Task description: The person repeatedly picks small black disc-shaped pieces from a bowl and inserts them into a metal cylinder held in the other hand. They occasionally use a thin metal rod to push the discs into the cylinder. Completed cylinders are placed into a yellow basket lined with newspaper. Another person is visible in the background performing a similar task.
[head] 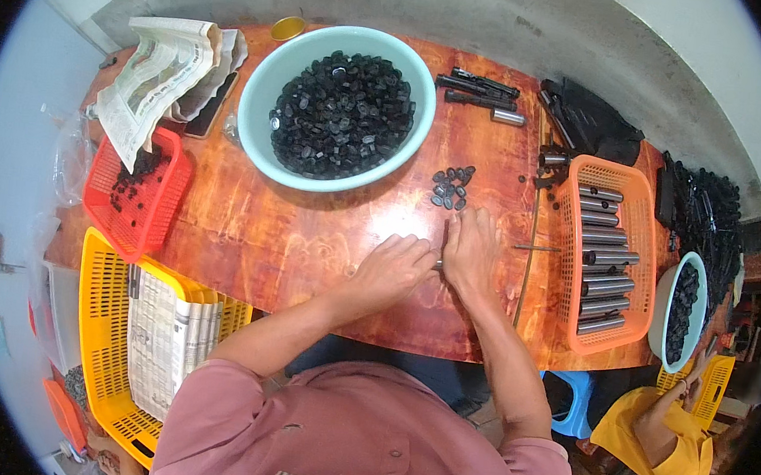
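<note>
My left hand and my right hand meet low over the wooden tabletop, fingers curled. A short glint of a metal part shows between them; both hands close around it and hide most of it. Just beyond my right fingertips lies a loose group of small black oval pieces. Farther off, to the left, a large pale-blue basin holds a heap of similar black pieces.
Right of my hands, an orange basket holds several steel cylinders. Black rods lie at the back. A red basket and yellow crate stand left. A person in yellow is at far right.
</note>
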The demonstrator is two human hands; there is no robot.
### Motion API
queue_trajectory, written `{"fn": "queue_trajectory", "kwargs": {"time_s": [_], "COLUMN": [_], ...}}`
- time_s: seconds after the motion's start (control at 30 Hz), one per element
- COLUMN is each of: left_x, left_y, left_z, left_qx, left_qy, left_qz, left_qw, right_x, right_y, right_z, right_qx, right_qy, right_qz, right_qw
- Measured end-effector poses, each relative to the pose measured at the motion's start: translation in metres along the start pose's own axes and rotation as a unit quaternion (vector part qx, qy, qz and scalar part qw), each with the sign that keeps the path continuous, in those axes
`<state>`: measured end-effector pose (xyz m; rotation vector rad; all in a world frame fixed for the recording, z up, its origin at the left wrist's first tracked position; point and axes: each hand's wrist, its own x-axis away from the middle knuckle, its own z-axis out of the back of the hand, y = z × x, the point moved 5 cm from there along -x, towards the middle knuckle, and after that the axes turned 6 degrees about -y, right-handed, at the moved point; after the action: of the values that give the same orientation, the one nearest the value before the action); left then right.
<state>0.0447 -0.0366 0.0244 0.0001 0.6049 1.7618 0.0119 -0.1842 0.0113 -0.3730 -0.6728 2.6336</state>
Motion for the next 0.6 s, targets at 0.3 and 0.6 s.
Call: {"fn": "queue_trajectory", "kwargs": {"time_s": [0.3,0.6], "left_x": [0.007,-0.011], "left_y": [0.005,0.007], "left_z": [-0.006,-0.007], "left_qx": [0.002,-0.118], "left_qy": [-0.046,-0.015], "left_qz": [0.012,0.007], "left_qw": [0.999,0.993], "right_x": [0.01,0.003], "right_y": [0.001,0.008], "right_z": [-0.009,0.003], "right_qx": [0.03,-0.135], "right_qy": [-0.027,0.072], "right_qz": [-0.016,-0.027], "right_qw": [0.999,0.988]}}
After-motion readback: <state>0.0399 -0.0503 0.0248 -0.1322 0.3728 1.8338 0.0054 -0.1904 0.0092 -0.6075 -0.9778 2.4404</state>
